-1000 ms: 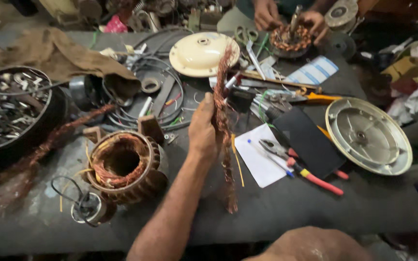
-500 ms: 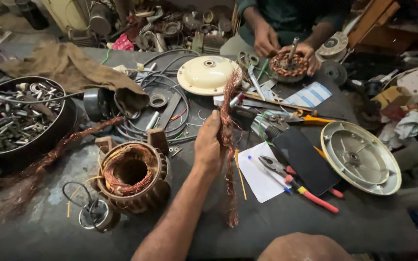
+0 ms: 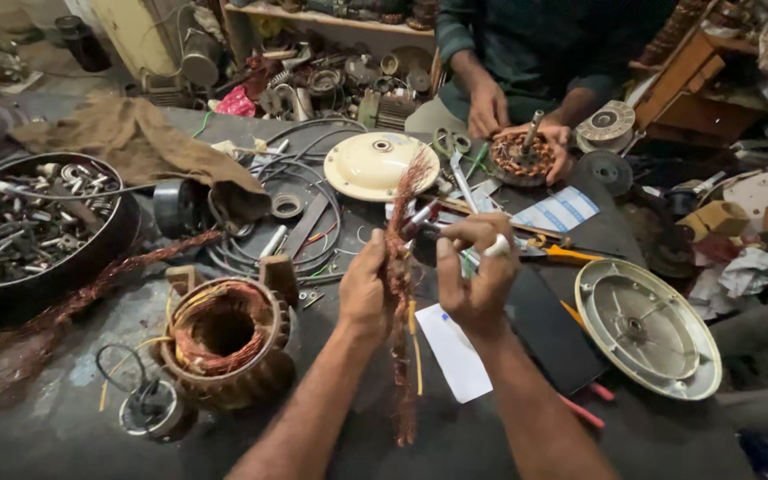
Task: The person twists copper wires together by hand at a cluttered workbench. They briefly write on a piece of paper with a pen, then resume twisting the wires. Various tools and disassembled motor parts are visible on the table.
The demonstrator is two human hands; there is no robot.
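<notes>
My left hand [image 3: 366, 289] grips a long upright bundle of copper wire [image 3: 399, 356] near its middle; frayed strands fan out at its top and its tail hangs down to the table. My right hand [image 3: 473, 271] is closed on a white-handled tool [image 3: 495, 248] whose metal tip points left at the bundle. Left of my hands sits a motor stator with copper windings [image 3: 224, 338] on the dark worktable [image 3: 46, 427].
Across the table another person's hands [image 3: 491, 111] hold a second wound stator [image 3: 522, 158]. A cream round cover [image 3: 375, 164], a metal fan plate [image 3: 646, 324], a tub of metal parts [image 3: 28, 222], cable coils [image 3: 300, 213], white paper [image 3: 455, 351] and red-handled pliers [image 3: 584, 409] lie around.
My right hand has come into view and closed in beside the wire bundle with the tool. The view has tilted up, showing more of the person opposite.
</notes>
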